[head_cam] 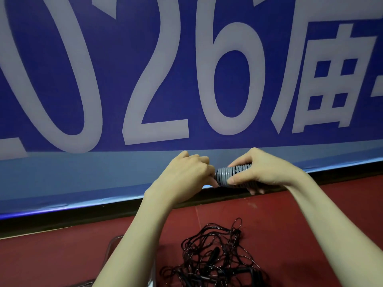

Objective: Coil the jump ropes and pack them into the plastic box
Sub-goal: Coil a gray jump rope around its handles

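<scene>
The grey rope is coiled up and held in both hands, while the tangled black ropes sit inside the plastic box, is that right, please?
Not quite. The head view shows the black ropes lying loose on the red floor, not inside a box. The rest holds: the left hand and right hand hold the coiled grey rope.

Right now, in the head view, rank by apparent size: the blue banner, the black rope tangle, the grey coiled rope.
1. Blue banner, largest by far.
2. Black rope tangle.
3. Grey coiled rope, smallest, partly hidden by both hands.
</scene>
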The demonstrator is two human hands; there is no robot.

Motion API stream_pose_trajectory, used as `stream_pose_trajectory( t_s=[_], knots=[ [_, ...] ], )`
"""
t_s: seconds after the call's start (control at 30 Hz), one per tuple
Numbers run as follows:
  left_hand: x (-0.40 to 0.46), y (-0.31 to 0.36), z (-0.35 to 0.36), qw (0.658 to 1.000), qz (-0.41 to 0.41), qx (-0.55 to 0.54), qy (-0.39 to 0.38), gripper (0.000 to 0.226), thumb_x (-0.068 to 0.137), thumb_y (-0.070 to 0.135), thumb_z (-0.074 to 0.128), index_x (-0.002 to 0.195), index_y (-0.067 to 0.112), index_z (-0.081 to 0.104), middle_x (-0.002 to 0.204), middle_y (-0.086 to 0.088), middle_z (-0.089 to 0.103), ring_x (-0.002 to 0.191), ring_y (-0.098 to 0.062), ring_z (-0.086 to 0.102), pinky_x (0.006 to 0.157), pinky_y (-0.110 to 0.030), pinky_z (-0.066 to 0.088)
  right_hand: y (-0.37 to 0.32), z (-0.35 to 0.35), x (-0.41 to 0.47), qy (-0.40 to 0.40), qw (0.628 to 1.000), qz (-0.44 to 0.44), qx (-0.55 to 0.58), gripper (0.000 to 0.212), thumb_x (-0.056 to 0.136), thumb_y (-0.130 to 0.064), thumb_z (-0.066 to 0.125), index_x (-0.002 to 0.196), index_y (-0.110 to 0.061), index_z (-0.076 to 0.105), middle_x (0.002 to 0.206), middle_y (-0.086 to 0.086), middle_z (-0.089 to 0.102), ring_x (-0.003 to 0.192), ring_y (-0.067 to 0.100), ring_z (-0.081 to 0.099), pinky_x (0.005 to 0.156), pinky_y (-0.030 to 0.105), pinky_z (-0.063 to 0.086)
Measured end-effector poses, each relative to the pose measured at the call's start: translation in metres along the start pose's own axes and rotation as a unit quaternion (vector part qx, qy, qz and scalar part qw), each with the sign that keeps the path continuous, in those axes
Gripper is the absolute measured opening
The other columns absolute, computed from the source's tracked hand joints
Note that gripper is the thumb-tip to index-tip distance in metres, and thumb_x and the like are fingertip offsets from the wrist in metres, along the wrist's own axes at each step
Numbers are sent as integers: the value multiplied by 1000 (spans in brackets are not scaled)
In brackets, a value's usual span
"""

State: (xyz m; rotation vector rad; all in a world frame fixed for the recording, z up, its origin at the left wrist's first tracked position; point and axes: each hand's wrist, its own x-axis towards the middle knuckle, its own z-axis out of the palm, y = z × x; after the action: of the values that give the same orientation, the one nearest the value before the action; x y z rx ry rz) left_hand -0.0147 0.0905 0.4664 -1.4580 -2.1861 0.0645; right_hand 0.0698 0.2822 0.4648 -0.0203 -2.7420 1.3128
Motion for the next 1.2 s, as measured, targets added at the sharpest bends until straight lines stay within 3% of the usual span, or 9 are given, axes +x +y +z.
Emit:
stream_pose_trajectory(
  t_s=[0.23,0.43,0.57,0.67,0.73,0.87,1.0,1.1,1.2],
  knots=[
    [-8,-8,-5,969,-29,-242,31,34,74,49,73,69,18,61,67,11,52,62,-10,44,56,-29,31,-4,-13,-15,-127,990,9,59,28,77,-15,79,105,-10,75,61,9,66,40,16,54,34,19,39],
    [-15,6,4,786,-124,-602,-58,23,74,-5,63,57,8,55,48,3,45,45,-7,36,47,-17,31,1,-11,-15,-198,973,-11,120,43,64,-27,80,104,-11,76,62,15,64,37,18,52,32,19,38],
    [-13,10,12,743,-143,-653,-35,23,79,-13,50,65,5,50,46,9,48,40,-2,37,43,-13,32,6,-6,-9,-216,962,-36,163,41,64,-23,78,101,-8,76,71,21,64,36,18,52,31,17,36],
    [-8,9,25,726,-138,-673,6,16,76,11,58,62,12,51,48,10,47,42,-2,37,45,-14,32,4,4,-5,-240,948,-61,199,34,66,-19,75,97,-7,76,64,14,65,34,16,52,30,15,35],
    [-6,8,33,702,-160,-693,43,25,83,21,64,63,14,50,48,11,44,40,-1,34,42,-14,28,4,8,-2,-215,946,-72,233,35,70,-12,72,103,-1,72,57,8,63,34,14,52,30,15,36],
    [-3,4,42,672,-207,-704,100,41,87,-18,36,63,14,41,52,9,39,43,-5,29,45,-18,24,12,9,8,-126,946,-89,285,42,74,-12,72,112,6,68,71,18,65,36,16,52,31,17,38],
    [2,2,47,631,-217,-732,138,30,98,0,45,81,17,64,61,8,49,53,-8,36,51,-18,32,19,12,16,-32,929,-97,356,34,77,-13,66,104,7,69,79,23,65,37,17,50,30,17,36],
    [7,2,47,653,-257,-691,173,20,96,6,55,110,7,69,69,9,59,55,-5,46,52,-17,40,22,9,19,30,919,-103,379,23,78,-17,65,91,0,74,83,24,65,40,17,50,31,18,35],
    [12,7,45,682,-288,-634,222,19,93,7,61,109,9,70,71,7,68,55,-4,55,55,-16,45,22,11,24,75,919,-94,375,30,76,-19,68,95,4,71,85,25,64,41,18,51,32,19,36]
  ],
)
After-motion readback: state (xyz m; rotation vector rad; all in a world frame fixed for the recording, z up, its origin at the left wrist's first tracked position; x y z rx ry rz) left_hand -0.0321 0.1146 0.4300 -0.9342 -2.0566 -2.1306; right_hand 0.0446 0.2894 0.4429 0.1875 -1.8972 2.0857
